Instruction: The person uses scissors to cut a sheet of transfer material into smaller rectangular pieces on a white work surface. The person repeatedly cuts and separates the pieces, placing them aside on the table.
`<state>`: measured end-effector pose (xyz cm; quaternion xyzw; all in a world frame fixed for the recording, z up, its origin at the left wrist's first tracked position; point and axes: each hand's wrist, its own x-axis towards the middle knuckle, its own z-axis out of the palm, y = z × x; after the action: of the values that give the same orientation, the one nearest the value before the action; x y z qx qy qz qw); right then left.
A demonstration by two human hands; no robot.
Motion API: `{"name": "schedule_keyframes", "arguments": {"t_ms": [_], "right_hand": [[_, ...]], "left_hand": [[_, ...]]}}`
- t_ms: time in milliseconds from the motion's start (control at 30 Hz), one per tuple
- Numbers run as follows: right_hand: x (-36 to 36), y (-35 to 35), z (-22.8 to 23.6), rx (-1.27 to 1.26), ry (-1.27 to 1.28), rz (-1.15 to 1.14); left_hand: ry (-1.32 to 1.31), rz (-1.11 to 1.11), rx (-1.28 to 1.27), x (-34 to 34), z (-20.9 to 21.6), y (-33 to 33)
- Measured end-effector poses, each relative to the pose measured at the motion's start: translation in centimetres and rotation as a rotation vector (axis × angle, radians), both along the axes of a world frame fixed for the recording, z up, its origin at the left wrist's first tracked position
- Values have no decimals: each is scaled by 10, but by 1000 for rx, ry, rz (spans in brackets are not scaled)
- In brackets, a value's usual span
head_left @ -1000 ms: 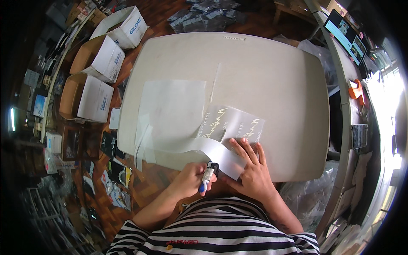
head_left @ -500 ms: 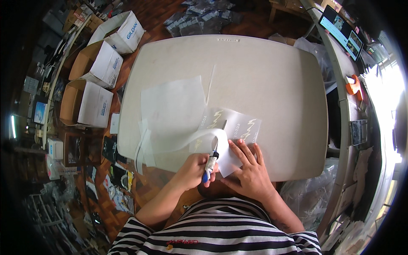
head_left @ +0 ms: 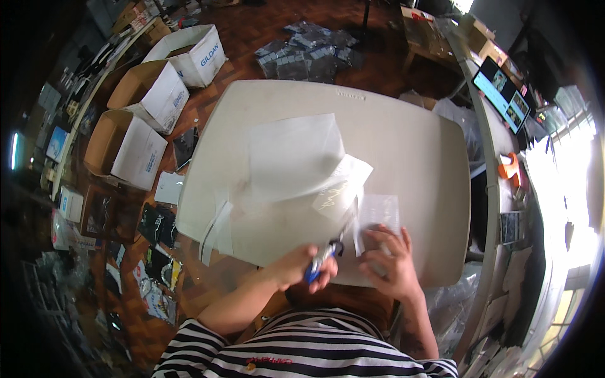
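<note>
My left hand (head_left: 301, 268) is closed around scissors (head_left: 324, 259) with white and blue handles, their blades pointing up and to the right. Just past the tips lies a translucent sheet piece (head_left: 343, 186) with gold lettering, overlapping a larger frosted sheet (head_left: 290, 151). A narrow strip (head_left: 358, 236) hangs down between my hands. At the right, a small cut rectangle (head_left: 381, 211) lies on the table. My right hand (head_left: 391, 261), a little blurred, hovers at its near edge with fingers apart and bent. Whether the fingertips touch the rectangle is unclear.
Everything lies on a pale table (head_left: 428, 164) with rounded corners. Offcut strips (head_left: 217, 233) rest at its near left. White cartons (head_left: 142, 154) stand on the floor to the left. A bench at the right bears a screen (head_left: 502, 94) and an orange tool (head_left: 508, 167).
The small rectangle has separated from the lettered sheet and lies at the right. The lettered piece shifted up. My right hand lifted and moved right; the scissors moved right and down. The view shifted.
</note>
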<state>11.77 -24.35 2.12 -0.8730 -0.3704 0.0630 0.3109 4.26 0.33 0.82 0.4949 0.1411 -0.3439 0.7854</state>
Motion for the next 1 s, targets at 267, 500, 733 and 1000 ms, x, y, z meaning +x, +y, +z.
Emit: {"name": "schedule_keyframes", "arguments": {"t_ms": [267, 500, 733, 1000], "right_hand": [[127, 25, -30, 222, -306, -363], [159, 85, -50, 16, -290, -393], [197, 10, -66, 717, 86, -532], [71, -121, 16, 1087, 15, -900]], "left_hand": [[-758, -24, 1029, -5, 46, 18], [-721, 224, 1803, 72, -3, 115], [-585, 367, 1746, -79, -8, 138], [-816, 692, 1411, -203, -123, 200]]}}
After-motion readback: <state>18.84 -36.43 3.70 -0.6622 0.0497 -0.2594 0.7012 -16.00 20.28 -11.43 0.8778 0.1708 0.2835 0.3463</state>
